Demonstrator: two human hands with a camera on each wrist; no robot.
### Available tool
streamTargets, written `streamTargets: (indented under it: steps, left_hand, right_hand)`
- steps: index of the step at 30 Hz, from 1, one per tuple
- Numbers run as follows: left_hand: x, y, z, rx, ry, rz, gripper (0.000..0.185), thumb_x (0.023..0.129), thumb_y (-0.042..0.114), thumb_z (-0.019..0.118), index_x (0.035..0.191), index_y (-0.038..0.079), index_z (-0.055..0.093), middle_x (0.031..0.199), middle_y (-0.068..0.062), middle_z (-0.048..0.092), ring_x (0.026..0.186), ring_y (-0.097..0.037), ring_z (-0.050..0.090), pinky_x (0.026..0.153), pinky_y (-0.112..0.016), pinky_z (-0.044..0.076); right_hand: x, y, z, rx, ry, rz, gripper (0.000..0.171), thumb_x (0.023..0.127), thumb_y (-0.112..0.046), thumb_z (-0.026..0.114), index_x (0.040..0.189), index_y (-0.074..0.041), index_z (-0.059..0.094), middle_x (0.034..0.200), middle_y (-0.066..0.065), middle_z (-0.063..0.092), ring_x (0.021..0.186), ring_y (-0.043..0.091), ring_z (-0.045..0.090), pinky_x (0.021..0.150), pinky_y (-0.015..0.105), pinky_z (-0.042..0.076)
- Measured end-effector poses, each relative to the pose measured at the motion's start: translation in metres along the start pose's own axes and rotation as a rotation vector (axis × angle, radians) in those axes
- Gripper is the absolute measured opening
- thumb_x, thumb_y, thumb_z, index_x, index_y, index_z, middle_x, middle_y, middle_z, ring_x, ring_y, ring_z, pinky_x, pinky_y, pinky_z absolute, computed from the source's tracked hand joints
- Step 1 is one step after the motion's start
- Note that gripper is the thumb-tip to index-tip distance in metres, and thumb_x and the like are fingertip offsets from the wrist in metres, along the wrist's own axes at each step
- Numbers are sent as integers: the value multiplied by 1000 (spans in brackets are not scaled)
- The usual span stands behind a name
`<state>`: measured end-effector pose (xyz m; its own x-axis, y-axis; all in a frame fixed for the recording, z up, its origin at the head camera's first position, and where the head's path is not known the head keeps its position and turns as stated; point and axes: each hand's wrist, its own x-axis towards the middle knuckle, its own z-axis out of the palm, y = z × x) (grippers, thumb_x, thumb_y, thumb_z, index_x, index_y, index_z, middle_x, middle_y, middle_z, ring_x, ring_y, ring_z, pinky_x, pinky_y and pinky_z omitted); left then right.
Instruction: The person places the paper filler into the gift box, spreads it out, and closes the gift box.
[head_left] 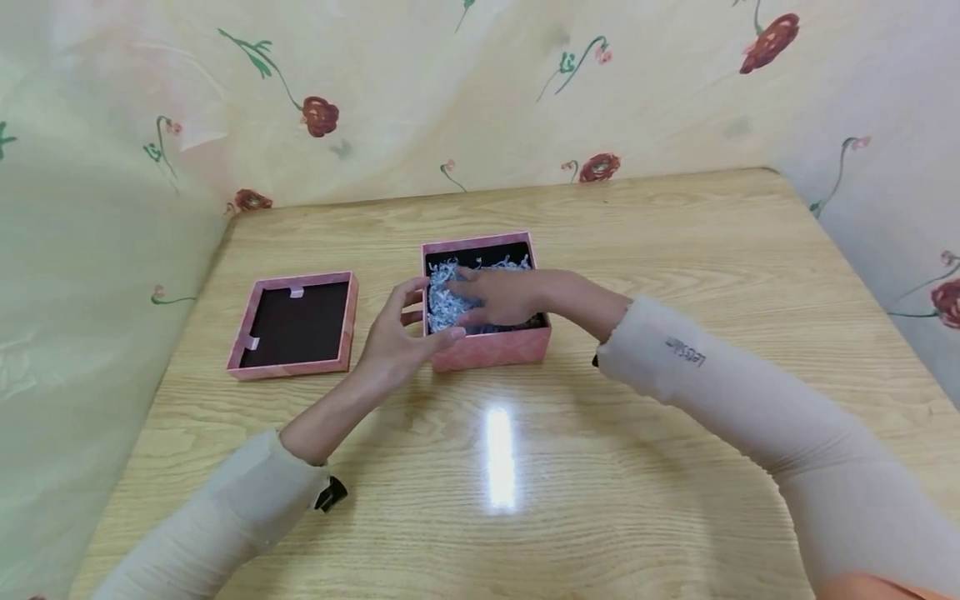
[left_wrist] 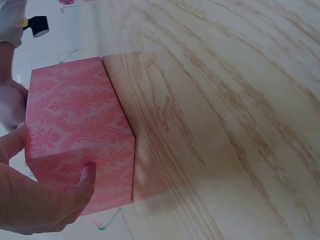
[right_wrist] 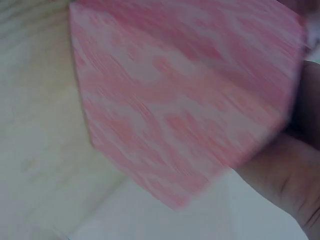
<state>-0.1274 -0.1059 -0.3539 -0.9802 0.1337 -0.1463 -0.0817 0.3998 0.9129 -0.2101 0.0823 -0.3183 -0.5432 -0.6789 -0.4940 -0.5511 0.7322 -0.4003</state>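
Note:
A pink patterned box [head_left: 495,348] with a black inside stands on the table, filled with pale blue-grey shredded paper [head_left: 446,307]. My left hand [head_left: 390,343] holds the box at its near left corner, thumb by the front rim and bent fingers along the left wall. In the left wrist view, a fingertip [left_wrist: 89,172] touches the box's side. Over the box, my right hand [head_left: 508,297] rests on the shredded paper with its fingers spread. Part of the paper is hidden under that hand. The right wrist view shows the box wall [right_wrist: 170,110] blurred and close.
To the left lies a shallow pink lid [head_left: 348,329], inside up, with a black lining and two small pale tabs. The wooden table [head_left: 600,483] reaches back to a flower-printed sheet [head_left: 390,75] that hangs behind and at both sides.

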Motion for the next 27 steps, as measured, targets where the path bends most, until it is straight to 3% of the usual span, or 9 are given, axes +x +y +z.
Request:
streamTargets:
  steps: [6, 12, 27]
  left_hand:
    - [0, 1, -2, 14, -24, -6, 82, 82, 37, 77, 148, 23, 30, 147, -6, 36, 128, -31, 42, 95, -47, 47]
    - [1, 2, -1, 16, -31, 0, 82, 82, 35, 77, 148, 22, 30, 147, -7, 35, 128, -31, 42, 96, -46, 47]
    - [0, 2, 0, 17, -34, 0, 82, 82, 35, 77, 148, 21, 30, 147, -7, 36, 128, -31, 42, 98, -46, 46]
  right_hand:
    - [-33, -5, -16, 34, 127, -31, 67, 102, -38, 45, 156, -21, 10, 161, 8, -8, 146, 32, -1, 115, 52, 17]
    - [-55, -8, -22, 87, 220, -44, 67, 101, -38, 47, 156, -24, 11, 162, 4, -5, 146, 28, 10, 115, 49, 19]
    - [-73, -13, -38, 80, 346, -60, 69, 100, -36, 50, 156, -21, 12, 161, 2, -2, 146, 26, 13, 116, 44, 19]
